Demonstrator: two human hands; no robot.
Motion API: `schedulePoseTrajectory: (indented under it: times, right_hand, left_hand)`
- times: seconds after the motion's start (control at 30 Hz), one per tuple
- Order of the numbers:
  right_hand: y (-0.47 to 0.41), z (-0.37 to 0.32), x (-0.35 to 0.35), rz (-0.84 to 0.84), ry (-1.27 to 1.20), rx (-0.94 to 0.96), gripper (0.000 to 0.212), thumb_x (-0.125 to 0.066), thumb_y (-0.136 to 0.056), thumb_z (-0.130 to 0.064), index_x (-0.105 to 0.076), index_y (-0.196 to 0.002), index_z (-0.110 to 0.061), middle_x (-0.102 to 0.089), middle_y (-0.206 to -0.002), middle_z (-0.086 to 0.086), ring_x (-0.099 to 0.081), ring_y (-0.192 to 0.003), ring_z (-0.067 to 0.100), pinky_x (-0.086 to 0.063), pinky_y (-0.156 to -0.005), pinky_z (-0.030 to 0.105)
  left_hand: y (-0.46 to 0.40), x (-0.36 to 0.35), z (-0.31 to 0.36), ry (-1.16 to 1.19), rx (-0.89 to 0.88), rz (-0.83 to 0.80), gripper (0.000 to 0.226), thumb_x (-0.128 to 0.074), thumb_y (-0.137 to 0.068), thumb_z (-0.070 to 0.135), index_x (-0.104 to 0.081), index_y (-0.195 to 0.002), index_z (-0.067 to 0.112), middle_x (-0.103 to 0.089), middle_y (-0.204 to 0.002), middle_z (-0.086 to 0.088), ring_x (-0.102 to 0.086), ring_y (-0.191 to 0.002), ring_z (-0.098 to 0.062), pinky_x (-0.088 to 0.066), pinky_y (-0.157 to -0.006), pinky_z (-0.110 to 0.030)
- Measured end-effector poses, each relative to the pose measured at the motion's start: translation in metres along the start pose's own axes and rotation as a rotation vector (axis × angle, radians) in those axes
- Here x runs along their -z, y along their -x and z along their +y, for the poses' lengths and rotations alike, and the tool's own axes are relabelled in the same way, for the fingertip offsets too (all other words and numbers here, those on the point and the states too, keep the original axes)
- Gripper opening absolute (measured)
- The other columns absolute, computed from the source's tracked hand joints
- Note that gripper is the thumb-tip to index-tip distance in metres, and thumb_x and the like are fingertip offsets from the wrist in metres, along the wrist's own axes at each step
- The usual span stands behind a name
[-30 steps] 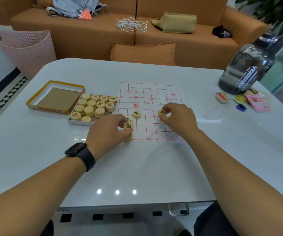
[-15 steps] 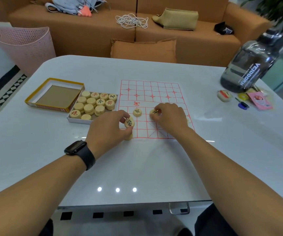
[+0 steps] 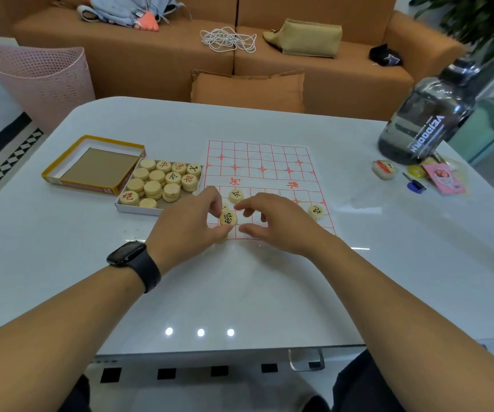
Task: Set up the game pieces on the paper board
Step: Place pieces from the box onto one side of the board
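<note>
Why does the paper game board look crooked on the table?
The red-lined paper board lies skewed to the white table's front edge. Otherwise nothing is spilled or broken; most round wooden pieces sit in the white box tray.

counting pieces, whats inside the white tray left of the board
Round wooden game pieces fill the white cardboard tray, some stacked, some blank-faced. Pieces under the stacks are hidden, so no exact count.

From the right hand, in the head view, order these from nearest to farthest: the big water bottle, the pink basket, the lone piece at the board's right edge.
1. Lone piece, just right of the right hand.
2. Water bottle, far right.
3. Pink basket, far left, on the floor.
</note>
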State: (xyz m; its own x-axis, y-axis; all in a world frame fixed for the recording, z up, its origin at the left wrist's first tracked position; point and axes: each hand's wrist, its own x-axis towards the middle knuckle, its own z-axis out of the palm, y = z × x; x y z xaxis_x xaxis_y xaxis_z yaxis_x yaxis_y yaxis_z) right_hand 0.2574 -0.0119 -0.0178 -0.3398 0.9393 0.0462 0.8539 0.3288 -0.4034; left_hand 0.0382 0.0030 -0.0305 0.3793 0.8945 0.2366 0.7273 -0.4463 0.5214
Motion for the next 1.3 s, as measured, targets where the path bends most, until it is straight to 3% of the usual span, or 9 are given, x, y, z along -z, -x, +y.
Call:
schedulePoseTrajectory:
  times: [0.27, 0.5, 0.6, 0.8, 0.93, 1.1, 1.3]
  right_hand:
    - [-0.004, 0.001, -0.005, -0.039, -0.005, 0.061, 0.043, -0.069, -0.091, -0.05, -0.06, -0.132, -0.039, -0.059, -0.111, -0.023, -0.052, -0.083, -0.005, -0.046, -0.073, 0.023]
    - [-0.006, 0.003, -0.009, -0.017, 0.009, 0.073, 0.033, -0.071, -0.09, -0.049, -0.066, -0.119, -0.035, -0.06, -0.1, -0.023, -0.051, -0.081, -0.004, -0.048, -0.072, 0.025]
    - [-0.005, 0.005, -0.005, -0.014, 0.012, 0.024, 0.039, -0.072, -0.088, -0.05, -0.066, -0.122, -0.032, -0.061, -0.103, -0.022, -0.051, -0.082, -0.005, -0.048, -0.074, 0.024]
    - [0.008, 0.021, 0.01, -0.033, -0.077, -0.074, 0.037, -0.076, -0.086, -0.048, -0.067, -0.119, -0.035, -0.064, -0.101, -0.022, -0.056, -0.085, -0.002, -0.043, -0.072, 0.02]
    - [0.018, 0.032, 0.018, -0.014, -0.117, -0.157, 0.032, -0.076, -0.085, -0.05, -0.066, -0.114, -0.04, -0.064, -0.098, -0.025, -0.058, -0.086, 0.005, -0.048, -0.073, 0.023]
    - [0.021, 0.021, 0.009, 0.024, -0.153, -0.176, 0.03, -0.076, -0.086, -0.047, -0.067, -0.112, -0.037, -0.064, -0.096, -0.022, -0.055, -0.082, 0.0, -0.04, -0.068, 0.018]
    - [0.016, -0.006, -0.015, -0.001, 0.023, -0.095, 0.036, -0.068, -0.088, -0.054, -0.067, -0.118, -0.034, -0.062, -0.102, -0.018, -0.055, -0.094, 0.004, -0.051, -0.077, 0.03]
  left_hand:
    - [0.002, -0.003, 0.001, 0.055, -0.04, -0.099, 0.031, -0.074, -0.085, 0.041, -0.048, -0.098, 0.033, -0.065, -0.097, 0.019, -0.055, -0.083, 0.002, -0.05, -0.066, -0.032]
    - [-0.002, -0.005, -0.001, 0.183, 0.033, -0.148, 0.047, -0.079, -0.083, 0.037, -0.045, -0.115, 0.038, -0.07, -0.104, 0.016, -0.062, -0.073, -0.005, -0.05, -0.064, -0.026]
    - [-0.001, -0.002, -0.003, 0.098, 0.036, -0.113, 0.043, -0.077, -0.085, 0.041, -0.048, -0.117, 0.039, -0.066, -0.102, 0.019, -0.059, -0.073, -0.003, -0.052, -0.067, -0.031]
    - [-0.001, 0.003, -0.01, 0.06, 0.07, -0.058, 0.009, -0.062, -0.094, 0.029, -0.063, -0.102, 0.033, -0.067, -0.096, 0.019, -0.057, -0.07, 0.0, -0.049, -0.064, -0.03]
    - [0.004, 0.004, -0.009, 0.042, 0.055, -0.101, 0.012, -0.064, -0.093, 0.03, -0.063, -0.103, 0.034, -0.068, -0.099, 0.018, -0.056, -0.07, 0.0, -0.045, -0.061, -0.025]
    - [0.01, 0.008, -0.003, -0.079, 0.078, -0.147, 0.022, -0.065, -0.093, 0.041, -0.06, -0.113, 0.034, -0.065, -0.103, 0.018, -0.055, -0.082, -0.005, -0.044, -0.065, -0.027]
    - [0.011, 0.013, -0.004, -0.132, 0.158, -0.147, 0.027, -0.062, -0.092, 0.033, -0.059, -0.119, 0.032, -0.066, -0.106, 0.014, -0.06, -0.089, -0.011, -0.047, -0.07, -0.03]
